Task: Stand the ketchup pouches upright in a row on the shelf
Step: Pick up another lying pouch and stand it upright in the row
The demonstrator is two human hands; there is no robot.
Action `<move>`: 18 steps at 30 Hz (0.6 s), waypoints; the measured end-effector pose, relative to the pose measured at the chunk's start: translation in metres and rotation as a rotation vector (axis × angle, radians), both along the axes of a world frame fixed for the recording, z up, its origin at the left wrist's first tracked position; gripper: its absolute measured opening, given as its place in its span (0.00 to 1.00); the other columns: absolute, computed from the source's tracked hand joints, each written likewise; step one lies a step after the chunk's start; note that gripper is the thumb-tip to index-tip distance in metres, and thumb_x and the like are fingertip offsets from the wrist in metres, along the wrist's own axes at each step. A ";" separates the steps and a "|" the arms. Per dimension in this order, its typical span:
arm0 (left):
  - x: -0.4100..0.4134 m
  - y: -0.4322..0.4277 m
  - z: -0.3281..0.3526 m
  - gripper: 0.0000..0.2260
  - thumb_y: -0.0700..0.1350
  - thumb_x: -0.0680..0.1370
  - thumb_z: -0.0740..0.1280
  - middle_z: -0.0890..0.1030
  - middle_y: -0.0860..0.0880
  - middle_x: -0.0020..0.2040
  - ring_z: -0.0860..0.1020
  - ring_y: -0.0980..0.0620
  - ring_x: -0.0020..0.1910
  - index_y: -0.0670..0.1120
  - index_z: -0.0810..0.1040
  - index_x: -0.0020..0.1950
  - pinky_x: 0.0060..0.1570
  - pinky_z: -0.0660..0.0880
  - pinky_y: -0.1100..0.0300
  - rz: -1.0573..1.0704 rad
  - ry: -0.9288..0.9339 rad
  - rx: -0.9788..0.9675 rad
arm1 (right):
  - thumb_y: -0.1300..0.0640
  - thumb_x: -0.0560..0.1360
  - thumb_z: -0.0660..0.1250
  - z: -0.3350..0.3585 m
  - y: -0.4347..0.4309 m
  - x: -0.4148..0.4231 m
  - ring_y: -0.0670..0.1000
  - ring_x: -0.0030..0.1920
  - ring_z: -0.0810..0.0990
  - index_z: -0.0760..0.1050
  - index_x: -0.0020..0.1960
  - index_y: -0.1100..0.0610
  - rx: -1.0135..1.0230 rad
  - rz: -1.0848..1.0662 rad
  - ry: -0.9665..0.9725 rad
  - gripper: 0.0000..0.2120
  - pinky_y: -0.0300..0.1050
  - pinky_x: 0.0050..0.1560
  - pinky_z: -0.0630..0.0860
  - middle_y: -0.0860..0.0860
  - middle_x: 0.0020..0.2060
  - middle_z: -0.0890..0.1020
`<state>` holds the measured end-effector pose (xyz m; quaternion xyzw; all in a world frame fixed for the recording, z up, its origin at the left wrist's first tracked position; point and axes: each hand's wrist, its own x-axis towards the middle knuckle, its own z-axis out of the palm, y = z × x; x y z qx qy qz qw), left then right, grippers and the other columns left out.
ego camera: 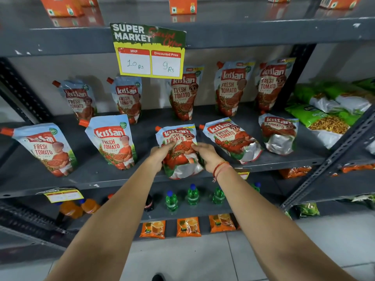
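While five pouches stand upright in a back row against the wall behind the price sign [149,51], the front row of the shelf [85,177] is only partly done. Below and left of the sign, two front pouches [113,141] stand up, though the far-left one [47,148] leans to the side. Straight below the sign, near the shelf's front edge, both hands hold the middle pouch [179,152]: the left hand [160,156] grips its left edge and the right hand [207,156] its right edge, fingers [168,147] curled and pressing on the front face. It looks tilted back rather than upright, with its silver base at the shelf lip; whether the base rests on the shelf I cannot tell.

Right of the held pouch, one pouch [232,139] lies flat with its base toward the front. Further right, below the rightmost back pouch, another pouch [279,132] slumps, its silver bottom showing.

By my judgement the task is a little over halfway: the back row is finished, two front pouches are placed, one is in hand, and two are left to raise. The leaning far-left pouch may want straightening as well.
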<state>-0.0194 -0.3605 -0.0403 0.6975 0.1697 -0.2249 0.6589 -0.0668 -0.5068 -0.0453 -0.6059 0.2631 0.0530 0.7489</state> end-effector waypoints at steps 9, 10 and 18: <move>0.015 0.001 0.049 0.09 0.55 0.73 0.68 0.82 0.51 0.46 0.81 0.62 0.38 0.50 0.80 0.46 0.32 0.76 0.68 0.049 -0.505 -0.054 | 0.63 0.73 0.69 0.041 -0.002 0.027 0.58 0.56 0.80 0.73 0.47 0.55 0.005 -0.129 -0.351 0.06 0.55 0.61 0.76 0.62 0.58 0.80; 0.015 0.001 0.053 0.07 0.55 0.73 0.68 0.82 0.52 0.45 0.81 0.63 0.38 0.53 0.80 0.43 0.33 0.76 0.69 0.027 -0.561 -0.024 | 0.64 0.73 0.69 0.046 -0.006 0.031 0.56 0.52 0.81 0.72 0.45 0.55 0.007 -0.165 -0.398 0.07 0.53 0.59 0.77 0.62 0.56 0.81; 0.021 0.006 0.049 0.18 0.55 0.75 0.65 0.78 0.50 0.30 0.75 0.56 0.32 0.47 0.72 0.30 0.34 0.68 0.62 0.106 -0.696 -0.012 | 0.65 0.72 0.70 0.062 -0.020 0.045 0.41 0.36 0.83 0.72 0.40 0.55 -0.033 -0.221 -0.557 0.09 0.34 0.38 0.79 0.48 0.33 0.83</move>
